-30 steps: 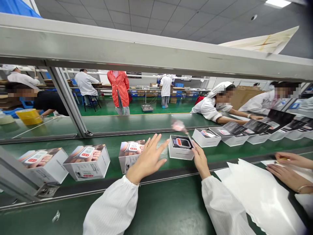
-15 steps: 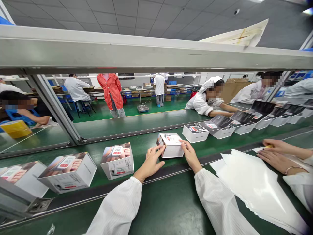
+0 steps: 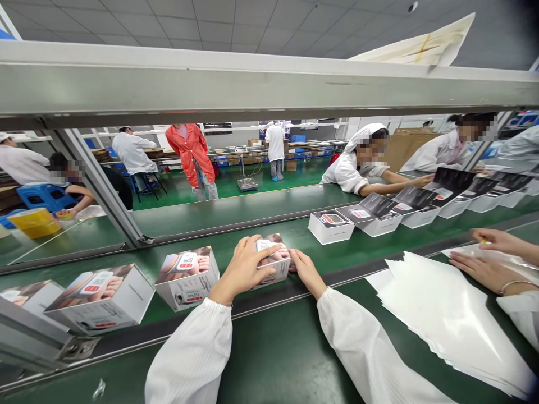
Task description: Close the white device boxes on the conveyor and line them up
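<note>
A closed printed cardboard box (image 3: 277, 256), with a picture of a white device on its top, stands on the green belt between my hands. My left hand (image 3: 245, 265) lies across its left side, the fingers over the top and the thumb along the front. Against the box's right end press the fingers of my right hand (image 3: 307, 271); their tips are partly hidden. Just left of my hands stands a similar closed box (image 3: 187, 279), and a further one (image 3: 101, 297) is beyond it.
Open boxes with dark lids (image 3: 377, 216) line the belt at right, near a co-worker in white (image 3: 353, 168). White sheets (image 3: 446, 303) lie at my right, by another person's hands (image 3: 484, 264). A metal post (image 3: 101, 191) and an overhead beam (image 3: 252, 87) frame the station.
The box between my hands has moved left and been turned, its picture face now showing. My left hand has gone further over it. The closed boxes at left have shifted left in view.
</note>
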Demonstrator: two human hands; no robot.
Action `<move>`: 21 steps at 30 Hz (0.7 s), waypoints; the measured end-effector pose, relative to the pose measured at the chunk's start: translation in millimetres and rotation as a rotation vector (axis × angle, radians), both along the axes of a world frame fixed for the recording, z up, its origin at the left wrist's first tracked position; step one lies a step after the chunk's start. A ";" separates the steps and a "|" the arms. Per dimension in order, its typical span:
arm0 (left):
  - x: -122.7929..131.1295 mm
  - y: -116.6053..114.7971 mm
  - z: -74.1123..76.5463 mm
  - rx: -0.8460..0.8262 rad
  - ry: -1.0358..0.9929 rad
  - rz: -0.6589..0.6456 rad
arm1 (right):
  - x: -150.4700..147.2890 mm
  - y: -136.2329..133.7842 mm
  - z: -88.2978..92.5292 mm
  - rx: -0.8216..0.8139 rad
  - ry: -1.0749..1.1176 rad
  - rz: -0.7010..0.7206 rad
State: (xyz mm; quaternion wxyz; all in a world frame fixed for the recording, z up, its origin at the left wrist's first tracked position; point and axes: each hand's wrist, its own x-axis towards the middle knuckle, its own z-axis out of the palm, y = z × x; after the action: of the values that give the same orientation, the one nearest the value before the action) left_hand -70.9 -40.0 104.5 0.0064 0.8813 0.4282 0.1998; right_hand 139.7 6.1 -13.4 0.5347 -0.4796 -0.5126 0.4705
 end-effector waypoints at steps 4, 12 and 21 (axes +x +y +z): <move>-15.8 7.8 -1.8 -0.035 0.013 0.031 | -0.5 -8.5 -0.9 0.014 -0.039 -0.012; -21.9 -10.3 6.9 -0.042 0.181 0.191 | -3.4 -9.3 -8.9 0.029 -0.010 -0.074; 2.0 -15.1 3.2 0.024 0.251 0.293 | 13.5 -6.1 -9.6 0.014 -0.025 -0.044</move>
State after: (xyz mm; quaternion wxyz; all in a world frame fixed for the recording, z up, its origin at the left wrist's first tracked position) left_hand -68.8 -55.1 107.7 -0.0867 0.8277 0.5467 0.0925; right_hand 153.2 0.0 -23.0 0.5419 -0.4928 -0.5119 0.4488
